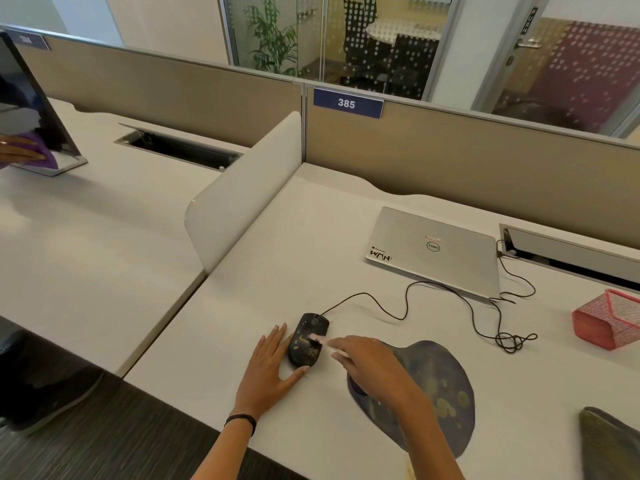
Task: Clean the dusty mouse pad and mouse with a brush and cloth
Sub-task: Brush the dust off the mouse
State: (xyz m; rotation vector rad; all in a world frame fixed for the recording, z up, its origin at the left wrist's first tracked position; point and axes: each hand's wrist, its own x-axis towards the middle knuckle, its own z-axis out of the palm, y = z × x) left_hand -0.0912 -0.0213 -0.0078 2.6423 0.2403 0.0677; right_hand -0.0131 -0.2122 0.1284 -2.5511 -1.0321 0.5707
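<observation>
Grip: right hand point(367, 362) pinches a pale brush point(320, 339), fingers curled round its handle, bristles on the back of the mouse point(311, 325); left hand point(268, 368) lies flat, fingers straight, along the mouse's left side, thumb at its near end. Mouse: on the bare desk point(277, 271), just left of the pad point(440, 386), not on it. Progress, judged: early. Mouse brushing under way, with yellowish specks on its back; pad blotched with yellowish spots, apparently untouched; wiping not begun. Count: mouse, one; pad, one; brush, one; cloth point(602, 323), one, red and folded as it seems, well apart at right; closed laptop point(436, 251), one; looped cable point(405, 306), one; working hands, two.
</observation>
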